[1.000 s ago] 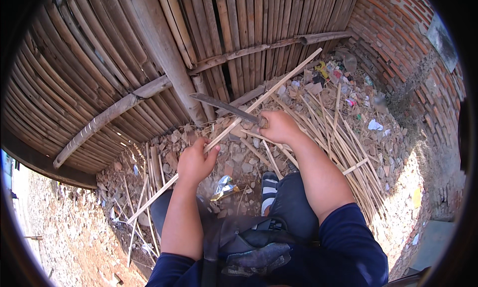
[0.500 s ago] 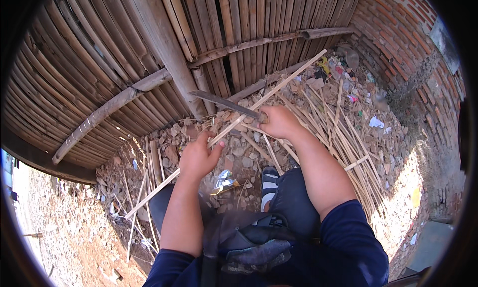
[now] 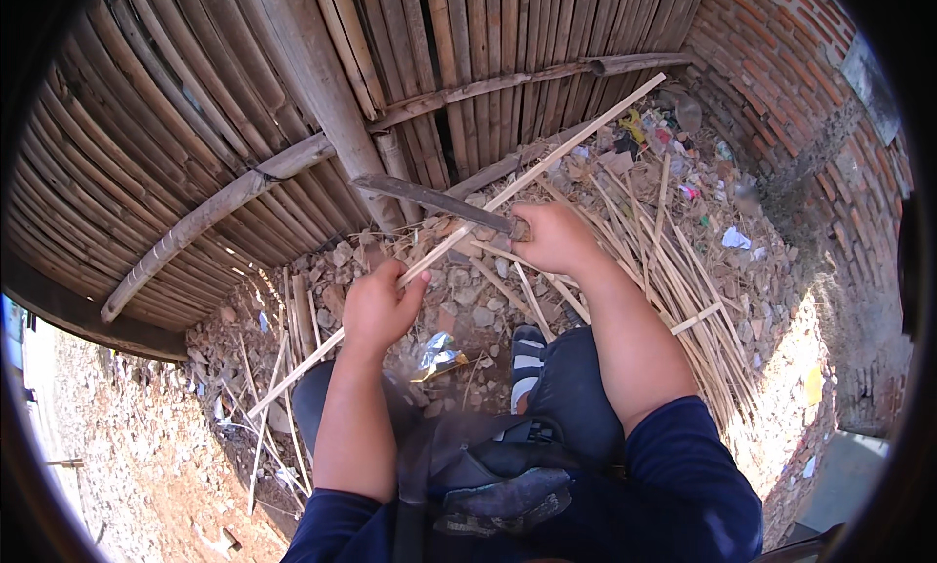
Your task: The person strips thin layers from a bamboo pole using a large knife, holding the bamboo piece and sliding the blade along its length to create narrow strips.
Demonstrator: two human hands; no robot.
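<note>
A long pale bamboo strip runs on a slant from the lower left up to the far right. My left hand is closed around it below its middle, thumb on top. In my right hand is a machete, gripped by its short handle. The dark blade points left and lies across the strip, just beyond my left hand. Whether its edge bites into the strip cannot be seen.
Many cut bamboo strips lie piled at my right. More thin strips lie at my left. Stones and litter cover the ground, with a shiny foil wrapper between my feet. A bamboo wall stands ahead, a brick wall to the right.
The strip's far end has moved up and to the right. The machete blade has shifted slightly left, and my left hand has moved a little left and down.
</note>
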